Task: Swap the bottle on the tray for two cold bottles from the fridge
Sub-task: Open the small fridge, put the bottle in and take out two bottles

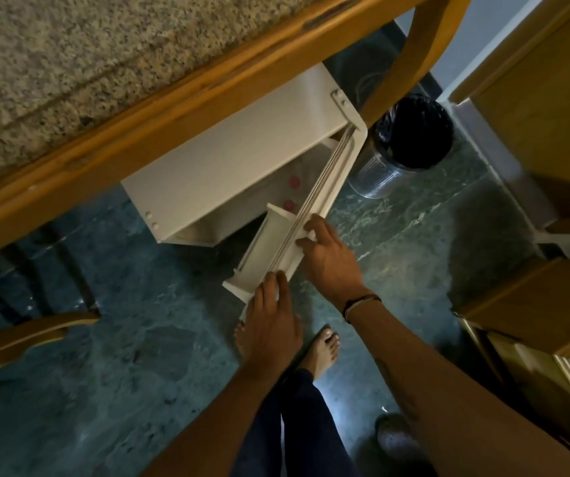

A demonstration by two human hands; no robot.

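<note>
Both our hands grip the open fridge door (314, 201): left hand (273, 318) at its edge, right hand (328, 259) alongside, two pink bottle caps (292, 192) inside.

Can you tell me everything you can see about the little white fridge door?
The white fridge door looks like smooth plastic or painted metal. It stands partly open, swung out from the small white fridge under the wooden-edged stone counter. A grey seal strip runs along its inner side, and a white shelf sticks out near the free end. The left hand and right hand both rest on its top edge.
</note>
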